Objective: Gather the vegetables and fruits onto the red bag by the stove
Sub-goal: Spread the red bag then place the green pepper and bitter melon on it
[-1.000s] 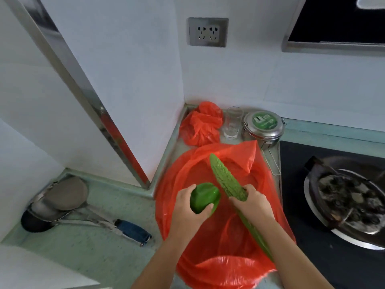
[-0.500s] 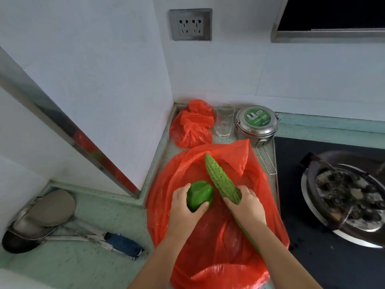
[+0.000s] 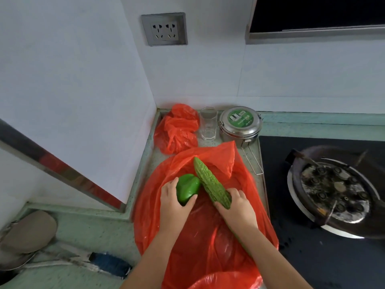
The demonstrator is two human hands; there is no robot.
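Green pepper (image 3: 188,188) is gripped by left hand (image 3: 174,202), bitter gourd (image 3: 210,182) by right hand (image 3: 237,205), both over red bag (image 3: 158,215). Pepper judged light, slick; gourd stiff, best held mid-length.

White kitchen corner, evenly lit.
A grey socket (image 3: 164,29) sat on the white wall (image 3: 208,80) above a pale green counter (image 3: 100,230), black cooktop (image 3: 312,263) at right.

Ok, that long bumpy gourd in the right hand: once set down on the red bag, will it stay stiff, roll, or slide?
Likely stiff: the gourd juts straight past the right hand without sagging. Its rounded body might roll, though the bumpy ridges should damp that. The glossy red bag may let it slide.
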